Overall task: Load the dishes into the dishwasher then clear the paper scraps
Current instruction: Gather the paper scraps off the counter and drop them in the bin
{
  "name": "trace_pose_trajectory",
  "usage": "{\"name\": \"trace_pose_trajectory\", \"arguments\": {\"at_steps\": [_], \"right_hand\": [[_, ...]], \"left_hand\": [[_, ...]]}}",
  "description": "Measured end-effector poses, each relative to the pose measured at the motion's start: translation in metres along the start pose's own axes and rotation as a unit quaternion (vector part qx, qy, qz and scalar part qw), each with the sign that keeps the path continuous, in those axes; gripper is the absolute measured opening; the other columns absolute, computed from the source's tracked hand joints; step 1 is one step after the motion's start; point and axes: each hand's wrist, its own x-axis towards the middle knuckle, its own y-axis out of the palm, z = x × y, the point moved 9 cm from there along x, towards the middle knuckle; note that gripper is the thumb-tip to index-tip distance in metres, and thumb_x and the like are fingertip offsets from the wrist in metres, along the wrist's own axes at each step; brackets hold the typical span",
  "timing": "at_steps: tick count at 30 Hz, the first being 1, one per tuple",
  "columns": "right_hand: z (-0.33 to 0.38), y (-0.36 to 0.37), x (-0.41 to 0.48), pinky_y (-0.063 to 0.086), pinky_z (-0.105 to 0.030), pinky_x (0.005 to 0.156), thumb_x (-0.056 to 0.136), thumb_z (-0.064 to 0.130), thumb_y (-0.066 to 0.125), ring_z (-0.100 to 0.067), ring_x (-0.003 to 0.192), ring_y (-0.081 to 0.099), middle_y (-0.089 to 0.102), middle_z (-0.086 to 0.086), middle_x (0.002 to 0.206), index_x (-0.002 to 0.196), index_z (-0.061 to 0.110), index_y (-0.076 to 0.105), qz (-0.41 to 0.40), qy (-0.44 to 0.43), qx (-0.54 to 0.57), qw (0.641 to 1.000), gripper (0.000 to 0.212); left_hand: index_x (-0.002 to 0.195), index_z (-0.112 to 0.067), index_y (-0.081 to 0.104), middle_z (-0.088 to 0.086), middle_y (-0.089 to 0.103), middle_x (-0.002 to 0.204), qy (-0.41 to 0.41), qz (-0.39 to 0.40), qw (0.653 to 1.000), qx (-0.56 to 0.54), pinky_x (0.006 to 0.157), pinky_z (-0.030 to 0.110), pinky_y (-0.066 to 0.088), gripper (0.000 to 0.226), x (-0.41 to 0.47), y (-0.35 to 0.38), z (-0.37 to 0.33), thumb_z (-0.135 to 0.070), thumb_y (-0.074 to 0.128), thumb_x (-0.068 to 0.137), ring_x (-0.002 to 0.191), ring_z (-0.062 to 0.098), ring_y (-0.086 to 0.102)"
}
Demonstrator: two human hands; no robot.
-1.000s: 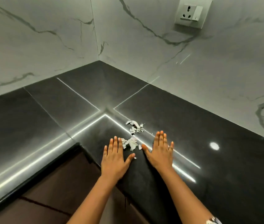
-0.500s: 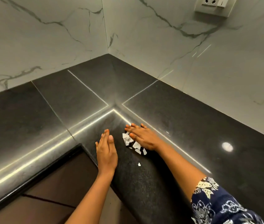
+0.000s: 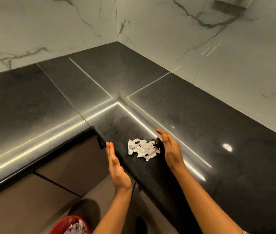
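Both grips are wide and empty: the left hand [image 3: 115,164] stands edge-up at the rim of the black polished stone worktop [image 3: 201,124], probably as a catcher. Torn white paper scraps [image 3: 142,149] lie between, and the right hand [image 3: 171,149] is just beside them, likely to sweep.

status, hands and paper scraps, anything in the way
Left hand open, edge-on at the lip of the black polished stone counter. Right hand open beside the pile. White torn paper scraps heaped between them. Nothing blocking; red round bin below.
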Motion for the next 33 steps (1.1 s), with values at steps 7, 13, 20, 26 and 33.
{"name": "trace_pose_trajectory", "arguments": {"at_steps": [7,13,20,26,33], "right_hand": [[-0.011,-0.006,-0.013,0.035,-0.028,0.108,0.101,0.033,0.037,-0.010,0.123,0.049,0.057,0.001,0.130,0.127,0.020,0.056,-0.010,0.038,-0.100,0.994,0.035],[0.004,0.046,-0.005,0.035,-0.032,0.108,0.091,0.047,0.029,-0.010,0.125,0.048,0.058,0.001,0.131,0.129,0.017,0.057,0.101,-0.021,-0.156,0.982,0.056],[0.003,0.021,-0.012,0.041,-0.014,0.097,0.096,0.033,0.040,0.001,0.112,0.056,0.062,0.010,0.119,0.121,0.018,0.060,0.072,0.024,-0.007,0.997,0.035],[-0.001,0.007,-0.024,0.037,-0.020,0.094,0.086,0.019,0.066,-0.010,0.103,0.049,0.049,0.007,0.108,0.127,0.017,0.057,0.131,-0.063,-0.310,0.940,0.042],[0.013,0.057,-0.032,0.037,-0.019,0.089,0.086,0.010,0.063,-0.012,0.100,0.049,0.046,0.008,0.101,0.120,0.018,0.062,0.256,-0.138,-0.309,0.905,0.035]], "left_hand": [[0.143,0.002,0.036,-0.009,0.047,0.138,-0.058,-0.114,0.974,-0.185,0.098,0.010,0.038,0.053,-0.016,0.001,0.011,-0.030,0.017,0.105,0.122,-0.008,0.047],[0.124,-0.013,0.056,-0.011,0.068,0.116,-0.080,-0.173,0.928,-0.320,0.093,0.016,0.044,0.054,-0.016,-0.007,0.022,-0.038,0.013,0.103,0.122,0.017,0.054],[0.100,-0.017,0.076,0.003,0.067,0.120,-0.093,-0.196,0.876,-0.431,0.098,0.027,0.049,0.062,-0.021,-0.012,0.044,-0.033,0.016,0.103,0.121,0.019,0.057],[0.125,-0.005,0.056,0.003,0.065,0.124,-0.088,-0.176,0.878,-0.435,0.074,0.014,0.053,0.053,-0.029,-0.008,0.037,-0.030,0.014,0.103,0.113,0.012,0.062],[0.124,-0.009,0.055,-0.002,0.067,0.119,-0.085,-0.148,0.903,-0.395,0.057,0.004,0.046,0.050,-0.026,-0.005,0.033,-0.030,0.014,0.104,0.106,0.006,0.064]]}}
